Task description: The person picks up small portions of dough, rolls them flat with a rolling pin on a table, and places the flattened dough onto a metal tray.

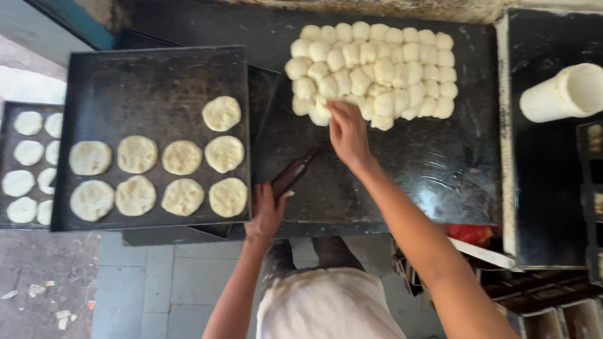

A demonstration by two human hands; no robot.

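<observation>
- Dark, worn metal worktop fills the middle of the view, with a grey tiled floor at 7 o'clock below it.
- Nearest, the left hand is closed around a dark brown rolling pin, which lies on the worktop and points toward 1 o'clock.
- At 9 o'clock, a black tray carries nine flattened dough rounds; a second tray beside it holds more.
- Farther, the right hand reaches to 12 o'clock and touches the near edge of the packed dough balls; its fingers curl on one ball, but whether they pinch it I cannot tell.
- I judge the step is picking a ball; next it must come free without pulling its neighbours.
- At 3 o'clock lies a white cylinder.
</observation>
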